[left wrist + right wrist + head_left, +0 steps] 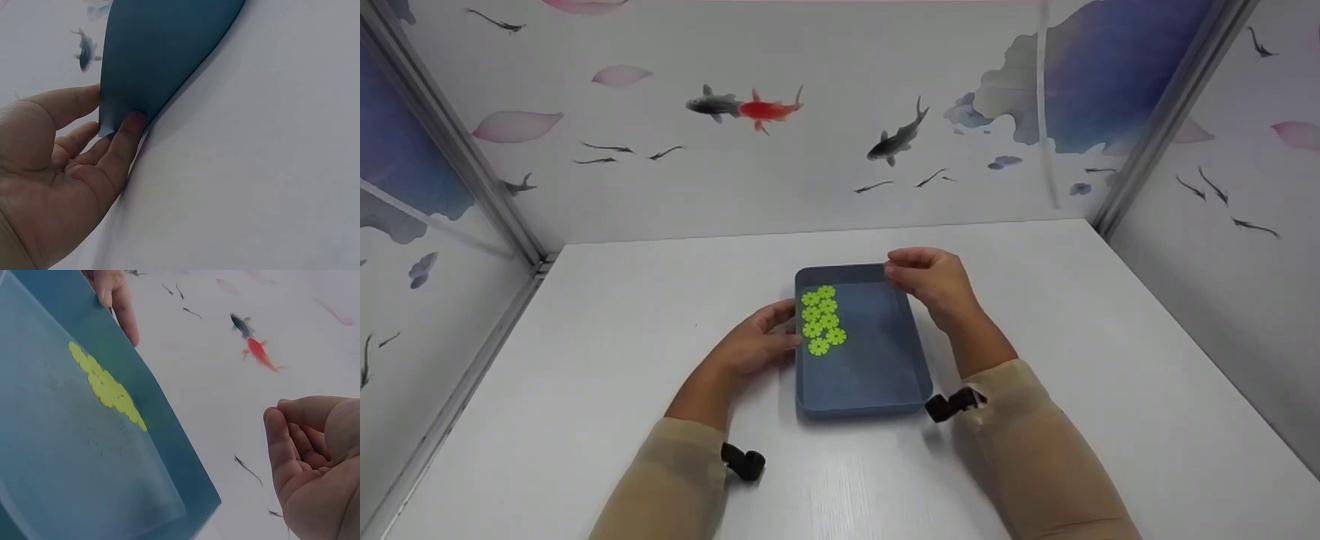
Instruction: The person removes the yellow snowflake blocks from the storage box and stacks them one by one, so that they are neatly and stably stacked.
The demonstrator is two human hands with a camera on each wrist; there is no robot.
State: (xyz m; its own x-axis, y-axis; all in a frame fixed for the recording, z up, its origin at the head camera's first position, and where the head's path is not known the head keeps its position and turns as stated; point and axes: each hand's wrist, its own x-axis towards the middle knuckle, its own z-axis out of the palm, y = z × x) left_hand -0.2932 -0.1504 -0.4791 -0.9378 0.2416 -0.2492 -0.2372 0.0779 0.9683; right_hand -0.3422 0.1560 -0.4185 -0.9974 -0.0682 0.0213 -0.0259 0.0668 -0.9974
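Observation:
A shallow blue-grey rectangular tray [877,367] sits in front of me. Several yellow-green notched snowflake discs [819,346] lie flat in a cluster along its left side. My left hand [750,346] is at the tray's left wall; in the left wrist view its fingertips touch the outer side. Over the tray's far right corner in the head view is my right hand [936,289]. Its thumb and index finger [277,424] meet at the tips, the other fingers curl inward, and no object shows between them. The right wrist view shows this hand apart from the tray.
The tray is over a white table [622,360]. White panels [825,180] printed with fish and petals stand behind and at both sides, joined by metal posts [1170,120]. A small black device [744,463] is worn at each sleeve cuff.

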